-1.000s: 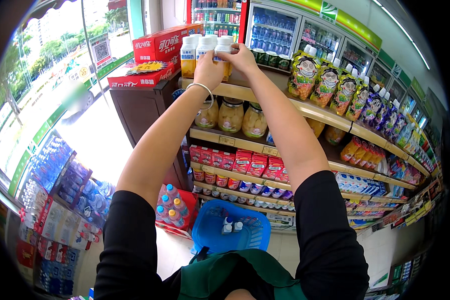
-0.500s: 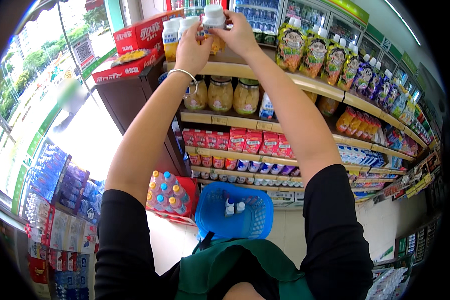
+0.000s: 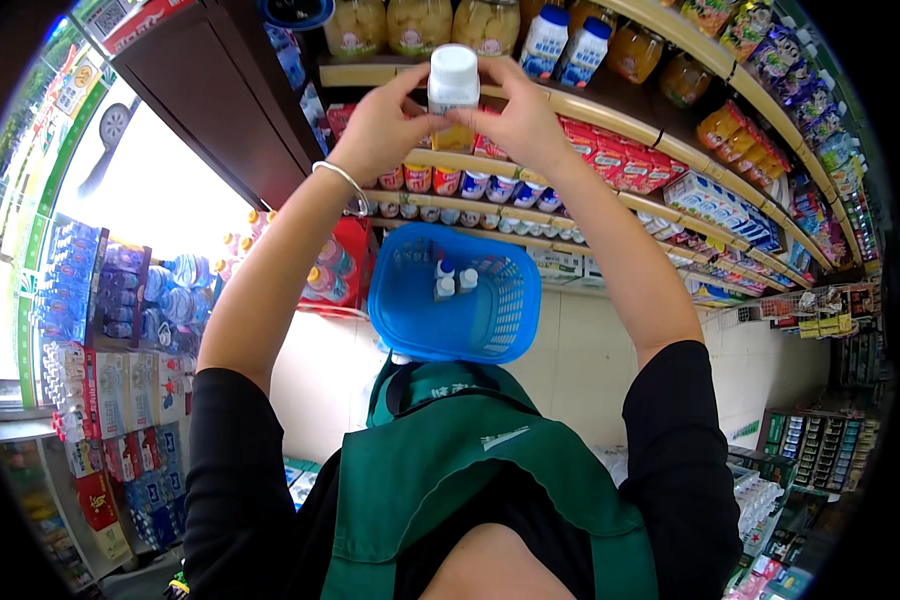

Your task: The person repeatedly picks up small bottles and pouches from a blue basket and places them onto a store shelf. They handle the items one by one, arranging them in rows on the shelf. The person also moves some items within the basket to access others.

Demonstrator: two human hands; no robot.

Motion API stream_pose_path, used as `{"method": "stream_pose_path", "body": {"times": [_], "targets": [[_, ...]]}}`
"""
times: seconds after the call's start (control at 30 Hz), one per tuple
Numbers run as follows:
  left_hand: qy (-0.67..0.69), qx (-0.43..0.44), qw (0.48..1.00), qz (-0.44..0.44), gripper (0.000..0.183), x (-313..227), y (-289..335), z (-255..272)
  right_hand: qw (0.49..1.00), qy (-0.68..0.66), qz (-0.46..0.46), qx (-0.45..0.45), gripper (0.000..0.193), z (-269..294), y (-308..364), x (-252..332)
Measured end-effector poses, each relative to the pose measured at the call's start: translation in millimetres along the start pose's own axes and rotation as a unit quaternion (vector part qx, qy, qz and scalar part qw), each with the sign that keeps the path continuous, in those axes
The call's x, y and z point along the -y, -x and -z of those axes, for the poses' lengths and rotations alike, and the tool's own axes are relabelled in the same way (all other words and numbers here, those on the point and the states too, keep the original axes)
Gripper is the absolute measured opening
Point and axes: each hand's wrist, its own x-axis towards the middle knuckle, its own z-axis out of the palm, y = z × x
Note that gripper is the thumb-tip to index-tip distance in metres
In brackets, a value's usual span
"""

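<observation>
Between my two hands is a white-capped bottle (image 3: 454, 78) with a yellow lower part, held upright in front of the shelves. My left hand (image 3: 378, 122) grips it from the left, thumb across the near side. From the right, my right hand (image 3: 522, 112) closes on it in the same way. Below, a blue plastic basket (image 3: 395, 320) stands on the floor close to my body. Inside it are small white bottles (image 3: 445, 285), one with a dark blue cap.
Jars of pale fruit (image 3: 418, 25) and two blue-capped bottles (image 3: 545, 42) stand on the shelf beyond my hands. Lower shelves hold red boxes (image 3: 620, 160) and cups (image 3: 475, 186). At left are a dark cabinet (image 3: 210, 90), pink drink bottles (image 3: 325, 280) and packed water bottles (image 3: 70, 270).
My hands have brought the bottle down and back from the top shelf, away from the other white-capped bottles. The view has tilted down, showing more of the basket and my green apron.
</observation>
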Motion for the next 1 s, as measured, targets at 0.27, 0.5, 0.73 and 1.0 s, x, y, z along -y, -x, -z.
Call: {"method": "stream_pose_path", "body": {"times": [0.27, 0.5, 0.73, 1.0], "targets": [[0.021, 0.04, 0.988, 0.151, 0.065, 124, 83, -107, 0.982, -0.064, -0.141, 0.105, 0.057, -94, 124, -82], [-0.03, 0.019, 0.975, 0.221, 0.062, 218, 155, -178, 0.955, -0.064, -0.221, 0.188, 0.056, -190, 209, -146], [-0.025, 0.04, 0.931, 0.363, 0.056, 304, 205, -240, 0.92, 0.014, -0.3, 0.253, 0.053, -267, 271, -194], [0.007, 0.067, 0.91, 0.409, 0.058, 394, 234, -305, 0.914, 0.107, -0.268, 0.286, 0.056, -326, 322, -252]]}}
